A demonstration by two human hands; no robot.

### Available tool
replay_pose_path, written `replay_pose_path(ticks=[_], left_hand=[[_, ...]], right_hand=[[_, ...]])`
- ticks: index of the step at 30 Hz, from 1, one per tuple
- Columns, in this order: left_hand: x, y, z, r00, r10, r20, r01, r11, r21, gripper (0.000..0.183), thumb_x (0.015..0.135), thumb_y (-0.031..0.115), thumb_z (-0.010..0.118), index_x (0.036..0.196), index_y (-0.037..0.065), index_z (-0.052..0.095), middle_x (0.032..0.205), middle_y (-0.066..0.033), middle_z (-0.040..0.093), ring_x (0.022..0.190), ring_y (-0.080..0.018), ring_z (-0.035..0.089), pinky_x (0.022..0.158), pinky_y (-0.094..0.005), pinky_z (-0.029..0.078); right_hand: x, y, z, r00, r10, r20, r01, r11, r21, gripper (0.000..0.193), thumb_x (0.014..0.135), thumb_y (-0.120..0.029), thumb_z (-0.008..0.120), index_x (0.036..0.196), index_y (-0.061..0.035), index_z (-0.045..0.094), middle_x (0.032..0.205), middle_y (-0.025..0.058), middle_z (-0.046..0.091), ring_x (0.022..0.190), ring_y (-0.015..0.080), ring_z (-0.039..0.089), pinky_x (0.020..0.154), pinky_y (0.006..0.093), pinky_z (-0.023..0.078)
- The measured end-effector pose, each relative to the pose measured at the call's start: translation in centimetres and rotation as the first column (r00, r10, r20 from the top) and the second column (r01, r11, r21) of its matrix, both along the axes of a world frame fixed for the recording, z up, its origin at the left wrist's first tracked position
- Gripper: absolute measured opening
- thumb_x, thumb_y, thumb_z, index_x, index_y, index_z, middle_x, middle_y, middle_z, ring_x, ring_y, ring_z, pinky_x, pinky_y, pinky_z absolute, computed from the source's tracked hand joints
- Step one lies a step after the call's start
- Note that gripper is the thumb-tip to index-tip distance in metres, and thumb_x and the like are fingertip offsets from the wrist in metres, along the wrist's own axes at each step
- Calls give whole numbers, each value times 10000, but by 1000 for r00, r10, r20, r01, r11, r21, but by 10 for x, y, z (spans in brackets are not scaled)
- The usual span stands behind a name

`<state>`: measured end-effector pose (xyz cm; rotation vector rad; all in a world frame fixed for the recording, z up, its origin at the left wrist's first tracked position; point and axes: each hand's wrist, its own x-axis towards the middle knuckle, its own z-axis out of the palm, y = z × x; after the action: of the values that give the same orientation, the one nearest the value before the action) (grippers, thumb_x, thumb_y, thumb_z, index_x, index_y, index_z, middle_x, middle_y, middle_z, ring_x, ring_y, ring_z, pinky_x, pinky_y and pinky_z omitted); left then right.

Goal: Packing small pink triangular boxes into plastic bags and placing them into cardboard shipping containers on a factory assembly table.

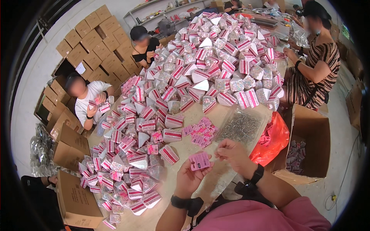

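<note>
My left hand [187,179] holds a pink printed card [199,161] between thumb and fingers, its printed face turned up. Close by on the right, my right hand [234,154] is closed in a pinch. Whatever is between its fingertips is too small to make out. Just beyond my hands, a loose heap of pink cards [202,133] lies on the table [192,113]. To the right of the heap, a shallow clear tray [261,118] contains many thin silvery metal pieces [239,126].
A large pile of pink-and-white cake-slice-shaped pieces [208,65] covers the table's left and far parts. On the right are a red plastic bag [279,133] and an open carton [314,142]. Cartons [79,200] stand left. Several people [318,57] sit around the table.
</note>
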<state>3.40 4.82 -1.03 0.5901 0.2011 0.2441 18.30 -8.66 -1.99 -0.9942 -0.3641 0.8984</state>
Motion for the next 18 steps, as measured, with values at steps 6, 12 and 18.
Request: replay_pose_path(ticks=[6,12,18], left_hand=[[-12,-4,-7,1000,-8,-19,6,998,-69,540,968,326,419,1343,-56,353,1305,-277,456,1151,-443,507,973,-499,444],[-11,-12,-5,998,6,-55,-7,1000,-20,544,970,314,421,1345,-70,335,1312,-266,453,1184,-465,471,963,-484,463],[-20,-10,-4,992,-2,-127,14,996,93,476,964,266,471,1296,-67,396,1265,-201,515,1136,-340,549,935,-425,505]], right_hand=[[-12,15,-6,980,104,-170,-68,976,205,67,860,-49,616,927,-39,617,1098,69,604,911,127,560,814,294,459],[-23,18,-7,883,211,-419,-119,964,236,102,853,-56,631,949,-29,612,1143,89,598,989,173,582,888,332,469],[-27,15,-6,864,182,-469,-74,968,238,93,859,-52,623,945,-24,601,1142,96,598,1018,191,582,910,358,471]])
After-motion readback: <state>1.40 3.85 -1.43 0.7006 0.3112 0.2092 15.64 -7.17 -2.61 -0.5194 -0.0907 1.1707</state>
